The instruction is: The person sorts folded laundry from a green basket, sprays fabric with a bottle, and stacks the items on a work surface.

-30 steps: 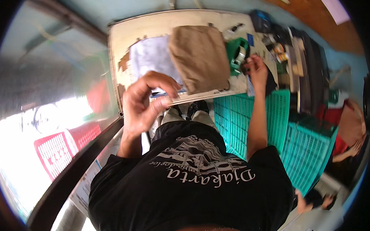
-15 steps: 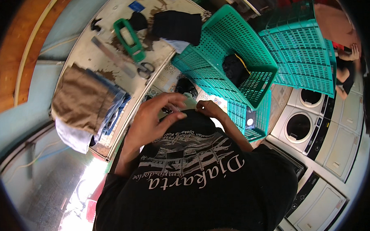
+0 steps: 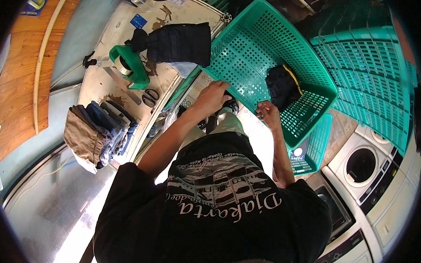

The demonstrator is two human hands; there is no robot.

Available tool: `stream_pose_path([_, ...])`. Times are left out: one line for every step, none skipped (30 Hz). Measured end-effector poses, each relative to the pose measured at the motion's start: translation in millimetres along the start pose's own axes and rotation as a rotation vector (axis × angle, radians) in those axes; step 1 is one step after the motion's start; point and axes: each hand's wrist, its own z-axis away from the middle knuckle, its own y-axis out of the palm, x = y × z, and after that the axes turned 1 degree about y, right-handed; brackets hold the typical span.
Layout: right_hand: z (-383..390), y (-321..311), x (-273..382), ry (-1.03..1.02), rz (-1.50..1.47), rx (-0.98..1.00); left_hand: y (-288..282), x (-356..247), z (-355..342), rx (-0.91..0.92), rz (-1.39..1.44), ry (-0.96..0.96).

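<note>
A large green plastic laundry basket (image 3: 239,95) stands tilted in front of me, with a folded black garment with a yellow edge (image 3: 283,88) inside it. My left hand (image 3: 212,99) is at its near rim, toward the left corner, fingers closed over the edge. Farther right along the same rim, my right hand (image 3: 269,114) has its fingers curled at the edge. Both hands seem to grip the basket; the fingertips are partly hidden. To the left, a folded dark garment (image 3: 179,42) lies on the worn table (image 3: 126,95).
On the table are a green tape dispenser (image 3: 130,68), scissors (image 3: 150,98), a metal ruler (image 3: 121,84) and a stack of folded clothes (image 3: 99,130). More green baskets (image 3: 363,66) stand at right, one smaller basket (image 3: 317,148) low down. Front-loading washing machines (image 3: 360,165) line the right side.
My hands have parted from in front of my shirt and reached forward to the basket's near rim. My view has shifted, and the stack of clothes shows more from its side.
</note>
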Motion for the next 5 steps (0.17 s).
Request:
stream_pose_path([-6.7,-5.5,-1.8,-0.001,0.02,-0.025,9.9,3.3,-5.5,0.073,0.003,-0.031])
stream_pose_path([-14.6,-10.4,5.0,-0.002,0.046,-0.019,11.6,0.8,-11.5,0.149,0.005,-0.056])
stream_pose_path([-24.1,-12.5,12.3,-0.027,0.032,0.001,13.1,-1.4,-13.3,0.188,-0.005,-0.077])
stream_pose_path([-35.2,-11.2,20.1,-0.053,0.019,0.022,15.7,-4.5,-10.9,0.225,-0.013,-0.099])
stream_pose_path([-46.7,-6.7,33.1,-0.082,0.004,0.04,16.2,-10.3,-6.6,0.262,-0.024,-0.118])
